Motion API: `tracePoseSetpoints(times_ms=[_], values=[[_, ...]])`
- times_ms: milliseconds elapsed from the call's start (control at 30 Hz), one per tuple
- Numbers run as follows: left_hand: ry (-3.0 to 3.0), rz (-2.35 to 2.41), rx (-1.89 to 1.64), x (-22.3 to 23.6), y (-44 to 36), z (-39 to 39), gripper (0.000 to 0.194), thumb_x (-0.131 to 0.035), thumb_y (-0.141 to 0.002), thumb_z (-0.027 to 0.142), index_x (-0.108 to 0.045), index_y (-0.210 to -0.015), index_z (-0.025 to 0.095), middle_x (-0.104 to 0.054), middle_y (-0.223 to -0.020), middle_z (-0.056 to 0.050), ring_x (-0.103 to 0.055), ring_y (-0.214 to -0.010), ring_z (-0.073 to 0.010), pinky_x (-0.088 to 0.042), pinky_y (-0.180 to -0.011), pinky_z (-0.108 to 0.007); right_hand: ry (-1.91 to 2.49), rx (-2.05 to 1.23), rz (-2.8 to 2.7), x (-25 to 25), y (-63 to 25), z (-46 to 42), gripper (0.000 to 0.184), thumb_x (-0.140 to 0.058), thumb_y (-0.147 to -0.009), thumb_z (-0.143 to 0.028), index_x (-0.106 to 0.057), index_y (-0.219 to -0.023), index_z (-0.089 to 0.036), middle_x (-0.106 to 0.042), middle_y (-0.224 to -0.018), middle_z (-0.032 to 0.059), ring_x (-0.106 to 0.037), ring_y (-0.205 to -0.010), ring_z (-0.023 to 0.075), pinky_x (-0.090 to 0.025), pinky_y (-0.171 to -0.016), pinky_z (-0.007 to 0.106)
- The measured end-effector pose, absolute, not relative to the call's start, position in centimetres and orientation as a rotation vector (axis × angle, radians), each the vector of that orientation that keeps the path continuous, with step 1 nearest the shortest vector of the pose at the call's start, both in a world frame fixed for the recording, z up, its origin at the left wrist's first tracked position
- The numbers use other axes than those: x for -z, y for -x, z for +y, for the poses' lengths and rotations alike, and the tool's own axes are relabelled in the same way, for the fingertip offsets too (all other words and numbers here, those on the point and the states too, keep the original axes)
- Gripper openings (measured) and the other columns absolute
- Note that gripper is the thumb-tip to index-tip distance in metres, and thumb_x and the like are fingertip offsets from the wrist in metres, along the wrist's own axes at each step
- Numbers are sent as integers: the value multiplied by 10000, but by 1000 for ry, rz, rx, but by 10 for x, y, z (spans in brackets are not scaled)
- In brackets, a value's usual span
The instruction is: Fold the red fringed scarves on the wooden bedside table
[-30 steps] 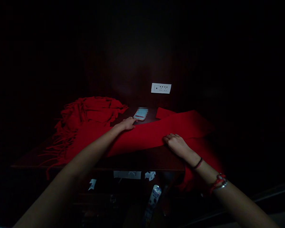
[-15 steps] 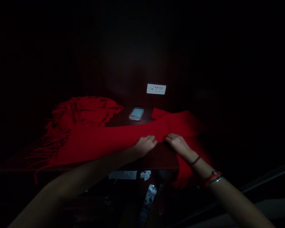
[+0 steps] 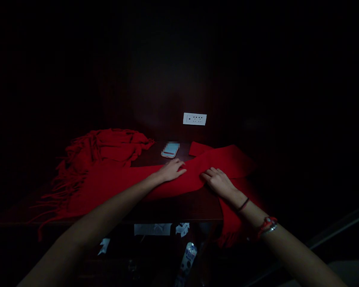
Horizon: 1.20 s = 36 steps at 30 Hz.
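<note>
A long red fringed scarf (image 3: 113,185) lies across the dark table, its left end ending in loose tassels. Toward the right it bends over itself, and a part hangs past the table's front edge. My left hand (image 3: 172,170) rests on the scarf's upper side with fingers stretched out, holding nothing. To the right of it, my right hand (image 3: 217,182) lies on the cloth near its front edge, fingers slightly bent and apart. Behind the left part is a bunched heap of red fringed cloth (image 3: 107,141); whether it is a separate piece, I cannot tell.
A phone (image 3: 170,150) lies behind the scarf, its screen partly blurred. On the back wall is a white socket plate (image 3: 194,118). Below the table (image 3: 179,211) are crumpled white paper (image 3: 182,229) and a blue-white packet (image 3: 188,259). The surroundings are very dark.
My left hand has left the scarf's front edge, moved up and left, and opened flat on the cloth. The right hand has shifted slightly left, its fingers now on top. The view has tilted slightly.
</note>
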<state>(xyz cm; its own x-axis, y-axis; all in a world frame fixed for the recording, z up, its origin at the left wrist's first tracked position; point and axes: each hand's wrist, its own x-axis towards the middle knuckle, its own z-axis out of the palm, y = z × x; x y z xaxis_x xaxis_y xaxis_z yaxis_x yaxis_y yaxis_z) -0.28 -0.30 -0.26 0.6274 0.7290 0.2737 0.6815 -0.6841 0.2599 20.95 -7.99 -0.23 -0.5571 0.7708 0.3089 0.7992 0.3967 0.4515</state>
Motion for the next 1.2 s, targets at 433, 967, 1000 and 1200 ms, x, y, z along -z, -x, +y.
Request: tracePoseSetpoints(times_ms=[433, 967, 1000, 1200], values=[[-1625, 1015, -177, -15, 66, 77, 318, -679, -522, 345, -563, -740, 143, -626, -741, -17, -554, -708, -164, -408, -665, -251, 1264, 840, -2661, -6, -182, -80, 233, -380, -834, -167, -489, -1040, -159, -562, -770, 55, -495, -688, 139, -325, -588, 259], [-1714, 1227, -247, -2, 100, 93, 280, -675, -486, 352, -605, -683, 166, -627, -716, -1, -537, -715, -147, -391, -665, -219, 895, 821, -2895, 3, -151, -79, 172, -367, -843, -147, -525, -910, -158, -530, -814, 51, -437, -768, 150, -296, -596, 276], [-1754, 1237, -260, 0, 100, 95, 259, -662, -500, 340, -608, -684, 166, -625, -717, 3, -533, -720, -144, -385, -665, -214, 903, 837, -2874, 2, -152, -80, 183, -368, -842, -144, -517, -945, -158, -530, -829, 52, -433, -776, 155, -293, -605, 282], [-1910, 1245, -341, 5, 84, 102, 164, -593, -535, 253, -617, -666, 157, -619, -689, 14, -522, -712, -133, -370, -668, -199, 963, 906, -2788, 7, -139, -75, 268, -350, -842, -123, -458, -1087, -133, -533, -835, 64, -420, -773, 164, -276, -641, 304]])
